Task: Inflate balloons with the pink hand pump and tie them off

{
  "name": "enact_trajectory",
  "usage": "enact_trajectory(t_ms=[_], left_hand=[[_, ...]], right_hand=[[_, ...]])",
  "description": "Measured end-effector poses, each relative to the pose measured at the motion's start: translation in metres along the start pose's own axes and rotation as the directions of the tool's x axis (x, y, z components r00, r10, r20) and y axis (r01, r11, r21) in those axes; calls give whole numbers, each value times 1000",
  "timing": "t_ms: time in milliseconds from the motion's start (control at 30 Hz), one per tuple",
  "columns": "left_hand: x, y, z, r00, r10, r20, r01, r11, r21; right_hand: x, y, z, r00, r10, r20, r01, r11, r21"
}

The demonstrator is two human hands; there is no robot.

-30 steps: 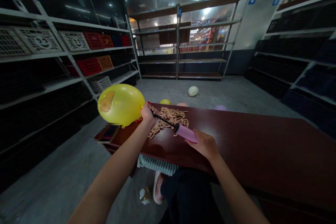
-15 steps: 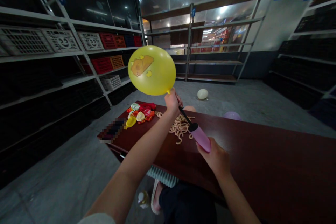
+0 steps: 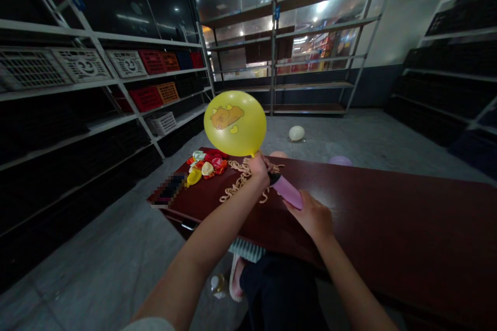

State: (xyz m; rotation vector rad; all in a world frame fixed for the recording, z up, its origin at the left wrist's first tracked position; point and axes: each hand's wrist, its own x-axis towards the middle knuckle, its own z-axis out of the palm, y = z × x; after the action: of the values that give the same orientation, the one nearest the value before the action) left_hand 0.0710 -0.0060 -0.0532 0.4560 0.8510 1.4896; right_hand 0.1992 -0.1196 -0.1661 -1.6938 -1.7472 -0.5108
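Note:
A yellow balloon (image 3: 235, 124) with a printed cartoon animal is inflated above the table's far edge. My left hand (image 3: 259, 166) is closed round its neck and the front end of a pink balloon pump (image 3: 288, 192). The pump's black rod is mostly out of sight, with the pink body close to my left hand. My right hand (image 3: 312, 216) grips the rear of the pump. Curly beige strips (image 3: 237, 182) lie on the table under my left wrist. Several uninflated balloons (image 3: 207, 166) in red, yellow and white are heaped to their left.
The dark red table (image 3: 373, 217) stretches to the right. A pixelated dark object (image 3: 169, 191) lies at its left corner. On the floor are a white balloon (image 3: 296, 133), a purple balloon (image 3: 340, 161) and a bottle (image 3: 218, 286). Shelves with crates (image 3: 81, 64) stand left.
The pink pump body has slid up the rod toward my left hand, covering most of it. The yellow balloon and my left hand sit lower and slightly right in view.

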Motion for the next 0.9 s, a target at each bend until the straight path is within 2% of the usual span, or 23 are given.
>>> enact_trajectory(t_ms=[233, 400, 500, 600, 667, 800, 900], left_hand=[[-1, 42, -46, 993, 32, -109, -43, 994, -96], [-2, 87, -69, 991, 104, -83, -113, 988, -108], [-4, 113, -74, 984, 163, -72, -170, 980, -101], [-7, 126, -68, 977, 209, -34, -211, 975, -68], [-7, 126, -56, 970, 243, 6, -242, 968, -59], [-3, 108, -18, 961, 270, 65, -269, 963, -27], [1, 83, 15, 948, 282, 148, -284, 959, -3]], right_hand=[[-2, -4, -5, 987, -124, 104, 123, 992, 20], [-1, -4, -7, 973, -156, 170, 145, 987, 75], [-1, -5, -8, 971, -175, 162, 159, 981, 107], [-4, -2, -4, 977, -202, 65, 191, 971, 146], [-6, 2, 2, 980, -196, -16, 196, 966, 169], [-9, 10, 12, 996, -69, -53, 76, 986, 148], [-10, 12, 13, 999, 18, -32, -12, 986, 168]])
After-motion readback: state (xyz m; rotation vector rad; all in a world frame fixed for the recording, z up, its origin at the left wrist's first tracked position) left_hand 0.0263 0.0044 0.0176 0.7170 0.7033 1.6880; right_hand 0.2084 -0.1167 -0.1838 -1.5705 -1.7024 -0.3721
